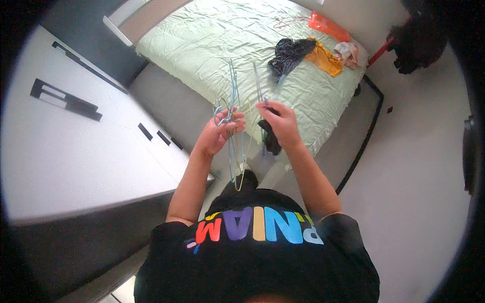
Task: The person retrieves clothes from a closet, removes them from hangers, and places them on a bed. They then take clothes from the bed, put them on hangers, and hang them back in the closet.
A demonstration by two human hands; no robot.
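My left hand (218,134) grips a bunch of thin coated hangers (232,159), light blue and pale yellow, with their hooks gathered at the fingers. Close by on the right, my right hand (282,123) pinches a blurred bluish hanger (258,81). A small dark cloth item (271,140) hangs beneath that hand; what it is cannot be told. Both hands are in front of my body, above the near edge of a bed with a pale green sheet (212,57). On the sheet lie a dark patterned garment (286,55), an orange garment (325,60) and a pink and white cloth (346,53).
A red plastic-wrapped package (329,26) and pinkish hangers (290,22) rest towards the bed's far side. White cabinet fronts (94,151) with black handles stand on the left. Dark fluffy material (416,45) shows at the upper right, beside the pale wall (416,151).
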